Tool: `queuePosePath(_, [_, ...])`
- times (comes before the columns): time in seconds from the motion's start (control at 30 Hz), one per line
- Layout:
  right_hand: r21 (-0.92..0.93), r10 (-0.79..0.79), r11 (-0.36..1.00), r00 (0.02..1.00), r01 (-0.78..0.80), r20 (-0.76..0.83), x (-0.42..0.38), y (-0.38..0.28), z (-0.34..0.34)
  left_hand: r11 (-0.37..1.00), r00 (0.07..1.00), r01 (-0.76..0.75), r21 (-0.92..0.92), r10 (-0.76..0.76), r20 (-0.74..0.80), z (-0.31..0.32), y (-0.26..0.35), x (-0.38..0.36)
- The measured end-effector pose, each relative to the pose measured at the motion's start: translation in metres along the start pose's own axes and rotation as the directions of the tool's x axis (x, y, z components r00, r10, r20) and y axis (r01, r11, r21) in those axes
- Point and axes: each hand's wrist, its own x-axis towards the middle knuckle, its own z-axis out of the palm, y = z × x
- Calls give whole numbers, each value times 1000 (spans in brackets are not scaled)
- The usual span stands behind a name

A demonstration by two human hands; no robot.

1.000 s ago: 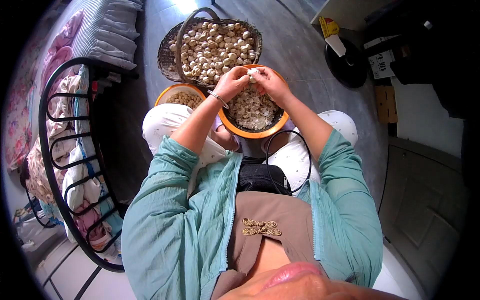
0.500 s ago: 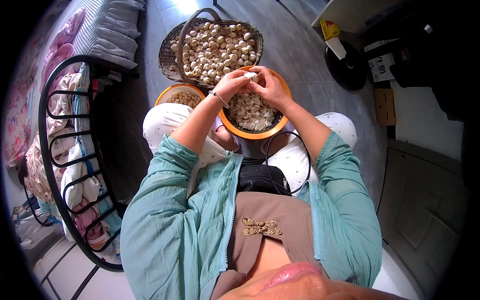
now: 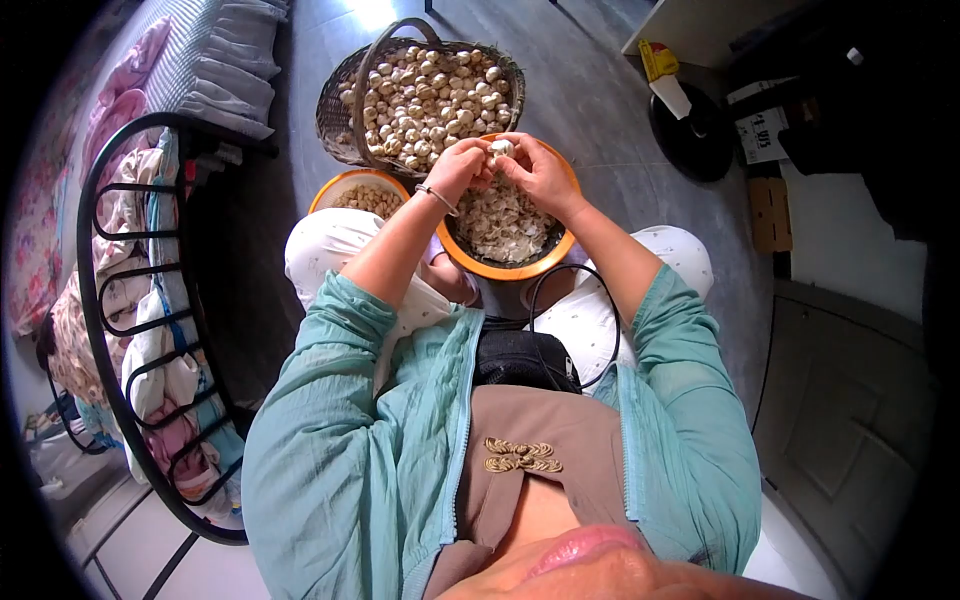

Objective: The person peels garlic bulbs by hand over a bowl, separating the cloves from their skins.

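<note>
A whitish garlic bulb (image 3: 501,148) sits between my two hands, over the far part of an orange-rimmed bowl (image 3: 487,269). My right hand (image 3: 541,178) is closed round the bulb from the right. From the left, my left hand (image 3: 463,168) pinches at the bulb's side, its fingertips bent and partly hidden. Loose papery garlic skins (image 3: 505,222) fill the bowl below. To the left stands a smaller orange-rimmed bowl (image 3: 330,187) with peeled-looking cloves (image 3: 368,198) in it.
Just beyond the bowls is a wicker basket (image 3: 335,110) heaped with garlic bulbs (image 3: 430,100). A black metal rail (image 3: 90,300) with cloths is at left. A round black base (image 3: 690,130) and a cardboard box (image 3: 771,214) stand at right. A black cable (image 3: 533,300) loops over my lap.
The garlic bulb has turned slightly and shifted a little left in my fingers. My left fingertips have moved lower along its side. The bowls and basket stay in place.
</note>
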Motion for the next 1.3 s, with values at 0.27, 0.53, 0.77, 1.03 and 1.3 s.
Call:
queuePosePath(0.27, [-287, -136, 949, 991, 129, -5, -3, -4, -1, 976, 998, -10, 218, -2, 55, 10, 12, -8])
queuePosePath(0.53, [-386, -177, 903, 982, 190, 70, -3, -8, 1, 948, 998, -35, 316, 16, 63, 9, 6, -6])
queuePosePath(0.77, [-267, -87, 960, 996, 87, 14, 0, -1, -1, 989, 999, 40, 144, -37, -22, 4, 3, -2])
queuePosePath(1.03, [186, 172, 966, 984, -179, 56, 1, 3, -3, 987, 989, 68, 148, -47, -143, 0, 9, -3])
queuePosePath(1.3, [-297, -67, 952, 998, 66, 8, -1, 3, 0, 993, 997, 76, 92, -75, -12, 4, 13, -8])
